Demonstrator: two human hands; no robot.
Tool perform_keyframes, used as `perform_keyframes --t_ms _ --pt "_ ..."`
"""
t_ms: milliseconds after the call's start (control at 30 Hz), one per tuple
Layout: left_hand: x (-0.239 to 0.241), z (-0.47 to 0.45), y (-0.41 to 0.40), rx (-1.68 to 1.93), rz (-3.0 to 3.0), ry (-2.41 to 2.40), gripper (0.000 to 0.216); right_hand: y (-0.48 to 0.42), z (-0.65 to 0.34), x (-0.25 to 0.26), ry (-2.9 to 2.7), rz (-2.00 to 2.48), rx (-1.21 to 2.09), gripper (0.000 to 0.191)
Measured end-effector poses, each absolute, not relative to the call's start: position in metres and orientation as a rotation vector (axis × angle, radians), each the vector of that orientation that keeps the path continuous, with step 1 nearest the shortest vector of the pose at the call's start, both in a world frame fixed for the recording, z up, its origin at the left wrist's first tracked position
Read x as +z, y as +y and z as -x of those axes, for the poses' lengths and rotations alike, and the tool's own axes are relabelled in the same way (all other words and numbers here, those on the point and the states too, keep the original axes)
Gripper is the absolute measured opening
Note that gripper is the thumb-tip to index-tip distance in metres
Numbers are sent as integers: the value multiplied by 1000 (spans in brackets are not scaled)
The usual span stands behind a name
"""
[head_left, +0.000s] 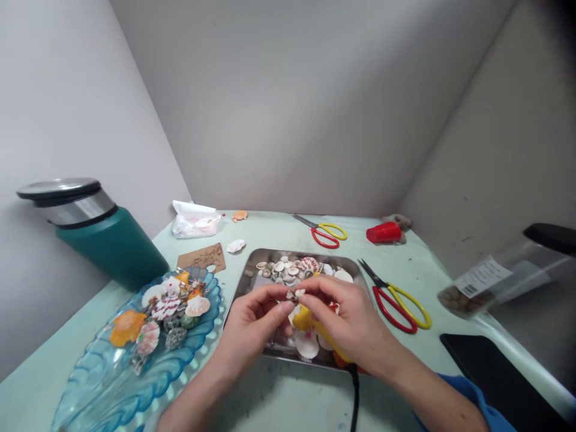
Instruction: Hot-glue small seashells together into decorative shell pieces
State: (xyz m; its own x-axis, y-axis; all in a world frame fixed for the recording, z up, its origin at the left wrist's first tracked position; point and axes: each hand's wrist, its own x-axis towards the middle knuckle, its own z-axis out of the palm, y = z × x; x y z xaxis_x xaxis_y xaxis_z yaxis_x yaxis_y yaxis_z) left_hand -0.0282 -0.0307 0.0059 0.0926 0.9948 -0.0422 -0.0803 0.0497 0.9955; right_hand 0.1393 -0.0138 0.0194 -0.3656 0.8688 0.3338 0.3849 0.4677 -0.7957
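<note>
Over a metal tray [252, 264] of several small seashells, both my hands meet. My left hand [252, 324] pinches a small shell [294, 294] between thumb and fingers. My right hand [351, 318] pinches the same small shell cluster with its fingertips while its palm grips a yellow glue gun [310, 321], whose black cord [354, 396] runs down toward me. Larger white shells [306, 346] lie in the tray under my hands.
A blue glass shell-shaped dish [180, 360] with coloured shells sits at left, a teal bottle [108, 240] behind it. Two red-and-yellow scissors [398, 300] [326, 233], a red cap [383, 232], a plastic bag [195, 222], a brown card [202, 258], a clear jar [499, 276] and a black phone [490, 378] surround the tray.
</note>
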Motion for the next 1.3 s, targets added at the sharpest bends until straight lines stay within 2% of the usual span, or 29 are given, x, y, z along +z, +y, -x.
perform_keyframes --t_ms 333,767,1300 --pt "6 26 -31 1175 -1170 1149 28 -13 -142 25 -2108 985 707 22" --pt "5 26 -32 1153 -1239 1133 22 -12 -143 23 -2145 1019 650 11" --pt "1 26 -33 1154 -1269 1190 26 -12 -142 20 -2095 983 616 20"
